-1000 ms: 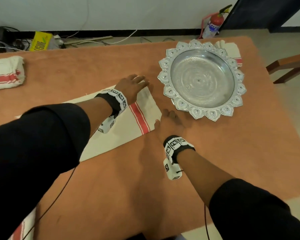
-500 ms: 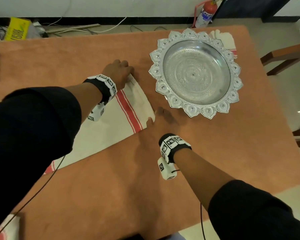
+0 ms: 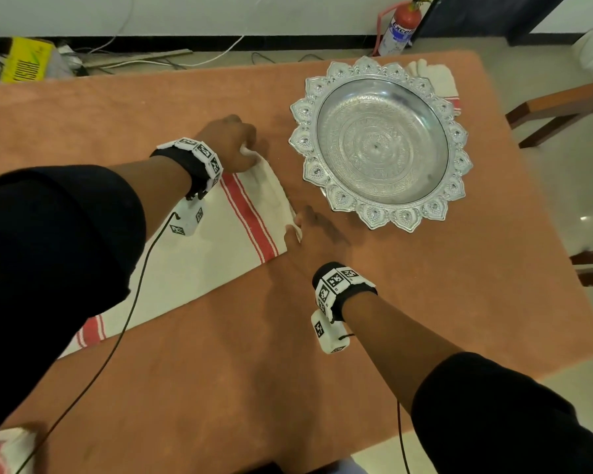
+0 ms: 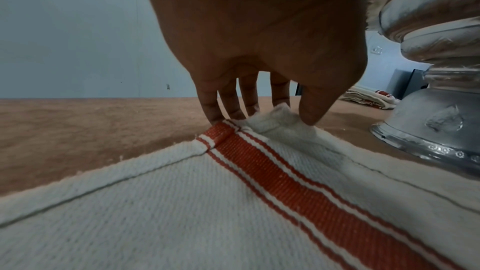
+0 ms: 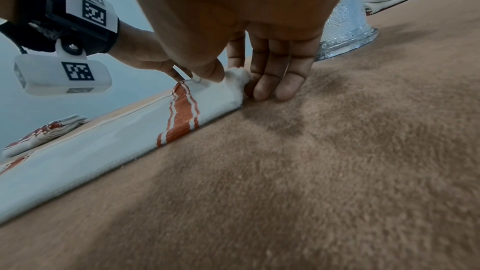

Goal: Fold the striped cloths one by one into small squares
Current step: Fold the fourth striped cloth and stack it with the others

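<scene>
I've got left hand [image 3: 231,140] and right hand [image 3: 317,234] each pinching an end corner of the long cream red-striped cloth [image 3: 220,248]; next, lift both, carry to far end.

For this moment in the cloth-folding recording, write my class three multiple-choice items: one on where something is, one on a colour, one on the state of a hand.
1. Where is the silver tray relative to the spread cloth?
A. on top of it
B. beside its striped end, toward the person's right
C. under it

2. What colour are the cloth's stripes?
A. blue
B. green
C. red

3. What is the left hand doing?
A. pinching a corner of the cloth
B. resting flat in the tray
C. hanging off the table

Answers:
1 B: the head view shows the tray standing on the table just past the striped end.
2 C: a red band runs across the cloth in every view.
3 A: the left wrist view shows thumb and fingers closed on the raised corner, while the right hand pinches the other corner.
</scene>
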`<action>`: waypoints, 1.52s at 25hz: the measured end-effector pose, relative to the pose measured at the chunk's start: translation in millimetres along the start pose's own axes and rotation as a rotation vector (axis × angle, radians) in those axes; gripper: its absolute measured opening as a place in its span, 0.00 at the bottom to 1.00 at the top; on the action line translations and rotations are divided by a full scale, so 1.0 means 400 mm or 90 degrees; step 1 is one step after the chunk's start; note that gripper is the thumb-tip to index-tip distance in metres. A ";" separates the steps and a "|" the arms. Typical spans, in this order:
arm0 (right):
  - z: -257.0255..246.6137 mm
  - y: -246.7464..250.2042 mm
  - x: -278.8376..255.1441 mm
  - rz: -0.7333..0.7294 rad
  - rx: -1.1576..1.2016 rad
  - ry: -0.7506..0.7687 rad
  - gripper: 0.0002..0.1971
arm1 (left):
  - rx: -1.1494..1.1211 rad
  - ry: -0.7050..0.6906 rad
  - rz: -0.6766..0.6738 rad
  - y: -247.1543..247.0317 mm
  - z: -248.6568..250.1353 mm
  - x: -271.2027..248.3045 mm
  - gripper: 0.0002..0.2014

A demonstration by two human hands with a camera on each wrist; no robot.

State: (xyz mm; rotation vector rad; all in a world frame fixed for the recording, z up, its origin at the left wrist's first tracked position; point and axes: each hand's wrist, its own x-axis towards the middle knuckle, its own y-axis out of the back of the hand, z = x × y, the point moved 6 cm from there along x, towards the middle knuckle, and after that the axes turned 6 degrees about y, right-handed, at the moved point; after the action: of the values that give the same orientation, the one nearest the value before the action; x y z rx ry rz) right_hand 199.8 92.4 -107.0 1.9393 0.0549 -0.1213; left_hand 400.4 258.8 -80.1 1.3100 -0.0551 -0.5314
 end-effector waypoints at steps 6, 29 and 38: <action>0.007 0.005 0.000 0.010 0.010 0.023 0.11 | 0.037 -0.003 -0.026 0.015 0.008 0.005 0.13; -0.078 0.040 -0.038 0.003 0.134 0.100 0.15 | -0.008 -0.016 0.066 0.197 -0.046 -0.131 0.15; -0.274 0.085 -0.105 -0.041 0.180 0.200 0.06 | 0.019 0.063 0.122 0.251 -0.197 -0.346 0.10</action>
State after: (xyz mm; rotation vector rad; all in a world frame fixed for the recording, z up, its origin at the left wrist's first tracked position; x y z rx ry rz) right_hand 167.6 182.8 -31.6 2.2251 0.3237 0.1414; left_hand 339.1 401.3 26.5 1.3415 -0.1058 -0.3025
